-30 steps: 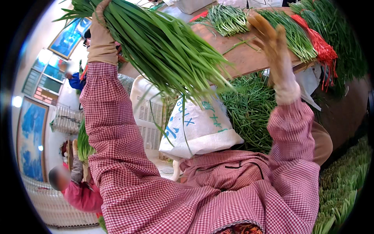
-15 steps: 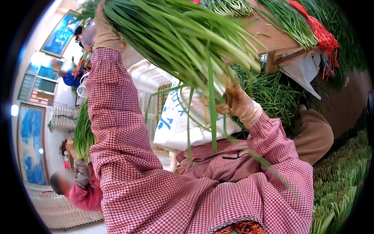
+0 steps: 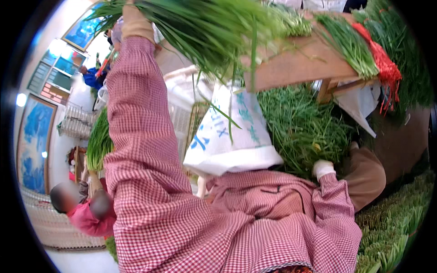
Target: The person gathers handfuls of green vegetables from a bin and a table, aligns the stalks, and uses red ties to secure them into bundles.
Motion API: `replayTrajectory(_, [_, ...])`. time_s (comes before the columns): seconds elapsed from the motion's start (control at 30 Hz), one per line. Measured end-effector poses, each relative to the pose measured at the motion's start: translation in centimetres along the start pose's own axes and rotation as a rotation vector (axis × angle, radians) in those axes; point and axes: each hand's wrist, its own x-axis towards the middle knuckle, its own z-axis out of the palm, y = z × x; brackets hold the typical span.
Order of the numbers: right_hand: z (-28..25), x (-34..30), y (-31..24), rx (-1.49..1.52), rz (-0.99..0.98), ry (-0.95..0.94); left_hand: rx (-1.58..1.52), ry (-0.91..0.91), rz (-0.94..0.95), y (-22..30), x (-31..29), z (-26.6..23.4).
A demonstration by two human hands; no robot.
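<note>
My left hand (image 3: 134, 19), in a pale glove, is raised at the top edge and grips a large bunch of garlic chives (image 3: 200, 27). Motion smears the stem ends of the bunch, and a few loose blades dangle below it. Down by my right knee, my right hand (image 3: 323, 168), also in a pale glove, is at the near edge of a heap of loose green leaves (image 3: 305, 123). Its fingers are hidden and blurred. A white sack with blue markings (image 3: 232, 136) covers my lap.
Ahead on the right is a wooden table (image 3: 296, 68) bearing more chives (image 3: 348, 48) and red ties (image 3: 375, 52). Stacked green bunches (image 3: 391, 223) line the lower right. At left, a person in pink (image 3: 93, 218) sits near other chives (image 3: 98, 145). White crates (image 3: 180, 98) stand beyond the sack.
My right hand has left the stem ends and dropped to the leaf heap by my right knee. The bunch, still in my left hand, has moved up and is swinging.
</note>
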Motion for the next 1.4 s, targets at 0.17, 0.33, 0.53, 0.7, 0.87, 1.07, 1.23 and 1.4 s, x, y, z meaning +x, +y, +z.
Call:
replayTrajectory(0.17, [-10.2,-4.2,-1.5,0.59,-0.322,0.845,0.201,0.299,0.238,-0.1,1.1,4.8])
replayTrajectory(0.33, [-23.5,-10.8,-11.0,0.669,-0.713,1.458,0.079,0.151,0.116,1.7,-2.1,10.3])
replayTrajectory(0.53, [-29.0,-9.5,-14.7,0.781,-0.79,1.38,-0.211,-0.024,0.068,3.3,-4.3,17.8])
replayTrajectory(0.7, [-28.6,-10.0,-11.7,1.306,-1.124,0.85,-0.312,-0.402,-0.019,3.8,-5.3,20.2])
replayTrajectory(0.87, [-27.0,-11.0,-8.0,1.544,-1.104,0.621,-0.355,-0.584,-0.323,2.8,-4.6,19.5])
replayTrajectory(1.07, [-26.4,-12.2,-5.5,1.515,-1.169,0.436,-0.261,-0.672,-0.269,2.6,-3.3,22.1])
replayTrajectory(1.23, [-26.9,-13.5,-6.4,1.762,-1.269,0.104,-0.357,-0.745,-0.237,3.7,-3.5,24.2])
replayTrajectory(1.4, [-25.4,-9.9,-3.8,1.307,-0.99,0.472,0.047,-0.398,-0.056,2.9,-3.1,22.6])
